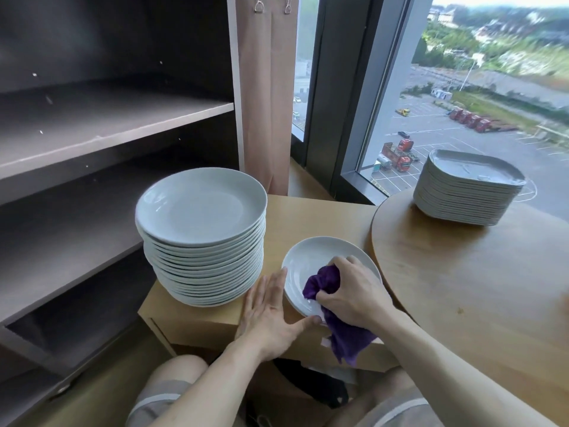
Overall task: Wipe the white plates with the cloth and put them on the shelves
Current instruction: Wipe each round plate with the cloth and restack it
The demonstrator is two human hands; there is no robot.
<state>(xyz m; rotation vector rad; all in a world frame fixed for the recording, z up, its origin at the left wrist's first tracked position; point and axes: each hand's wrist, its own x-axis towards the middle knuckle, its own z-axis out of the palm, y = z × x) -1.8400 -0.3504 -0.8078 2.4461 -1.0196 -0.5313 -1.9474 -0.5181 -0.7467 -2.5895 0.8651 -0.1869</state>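
Nearest: our left hand [267, 306] lies flat and open, thumb steadying the plate [311, 257] rim on the surface [311, 211]. Right hand [354, 291] fingers bunched around the soft cloth [323, 280], pressing it into the plate. Plate looks glazed, slick, brittle: we'd lift by opposite rims. Behind-left, the stack [201, 235] looks heavy. Far left, shelves [107, 131].

- Both forearms are bare to the bottom edge of the view — no sleeves, watch or bands show.
- The left hand [268, 306] and right hand [354, 291] wear no gloves or rings.
- Grey shorts [160, 402] cover both thighs, each leg crossed by a paler stripe — the knees are bare.
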